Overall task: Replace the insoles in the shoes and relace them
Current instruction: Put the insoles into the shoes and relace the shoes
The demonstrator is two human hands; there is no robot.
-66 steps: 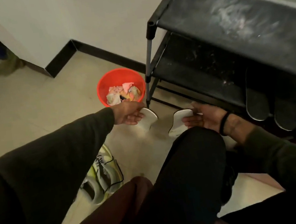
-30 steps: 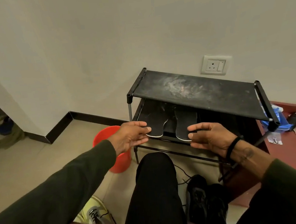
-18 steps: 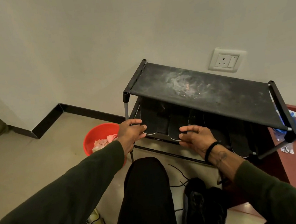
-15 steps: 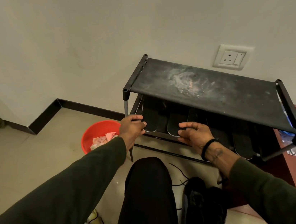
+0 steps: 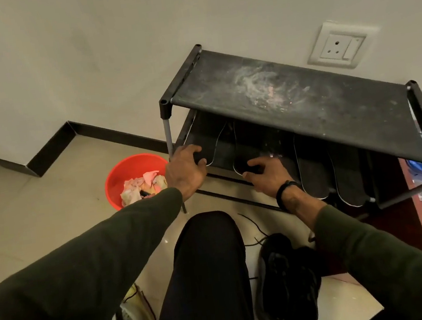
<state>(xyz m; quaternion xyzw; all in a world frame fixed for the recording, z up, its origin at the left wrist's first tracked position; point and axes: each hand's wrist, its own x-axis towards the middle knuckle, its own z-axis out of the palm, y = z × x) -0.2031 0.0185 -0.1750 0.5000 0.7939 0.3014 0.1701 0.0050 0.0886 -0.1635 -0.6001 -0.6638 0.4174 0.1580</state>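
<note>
Insoles (image 5: 213,146) under both hands' fingers (image 5: 199,158) on the lower shelf (image 5: 261,142): each hand grips one heel; a loose pinch could let one slip down behind.

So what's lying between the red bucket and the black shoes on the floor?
In the head view, the person's dark-trousered knee sits between the red bucket and the black shoes; the left sleeve crosses there too.

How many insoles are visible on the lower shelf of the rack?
4: one under the left hand, one under the right hand, two more at right. Others may hide deeper.
</note>
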